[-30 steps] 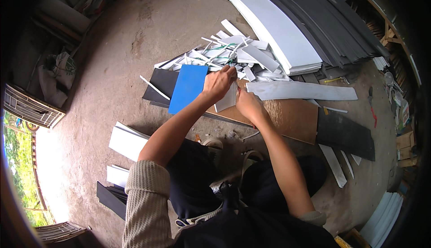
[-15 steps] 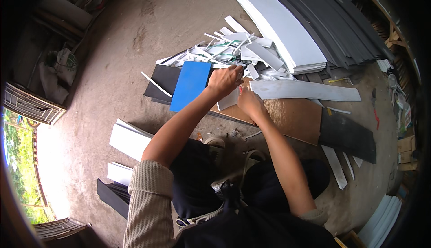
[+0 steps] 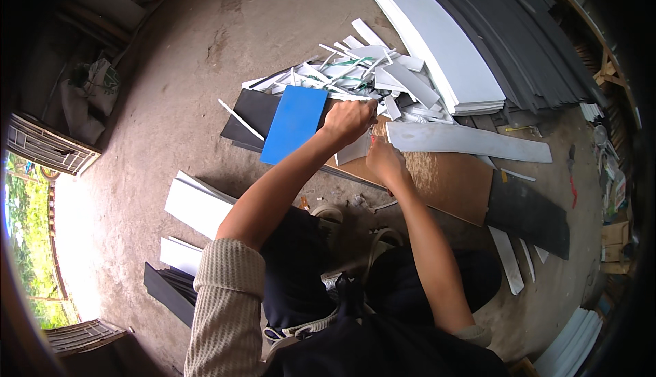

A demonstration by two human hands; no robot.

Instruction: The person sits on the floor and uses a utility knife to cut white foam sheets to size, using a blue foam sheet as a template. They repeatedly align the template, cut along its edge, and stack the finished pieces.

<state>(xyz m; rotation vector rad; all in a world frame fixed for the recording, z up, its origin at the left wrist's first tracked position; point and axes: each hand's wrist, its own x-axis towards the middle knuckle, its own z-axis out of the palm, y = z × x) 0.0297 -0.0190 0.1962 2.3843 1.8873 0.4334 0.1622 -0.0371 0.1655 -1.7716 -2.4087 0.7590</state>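
Note:
My left hand point(image 3: 350, 121) is closed, knuckles up, over a brown board point(image 3: 447, 179) on the floor, at the right edge of a blue rectangular sheet point(image 3: 295, 124). What its fingers grip, if anything, is hidden. Just below and right of it, my right hand point(image 3: 386, 162) makes a fist around a slim thing with a small red part point(image 3: 373, 140); the rest is hidden. A small grey piece point(image 3: 351, 150) lies on the board between my hands. A long whitish strip point(image 3: 465, 141) runs rightward from beside my right hand. A black sheet point(image 3: 251, 114) lies partly beneath the blue one.
Beyond my hands lies a heap of white offcuts point(image 3: 348, 70). Stacks of long white sheets point(image 3: 437, 42) and dark sheets point(image 3: 506, 42) fill the far right. White pieces point(image 3: 198, 203) and black pieces point(image 3: 167, 291) lie at left. A red-handled tool point(image 3: 572, 189) rests at right.
The view has shifted slightly. Both hands keep nearly the same places over the board, the left one still closed and the right one still in a fist.

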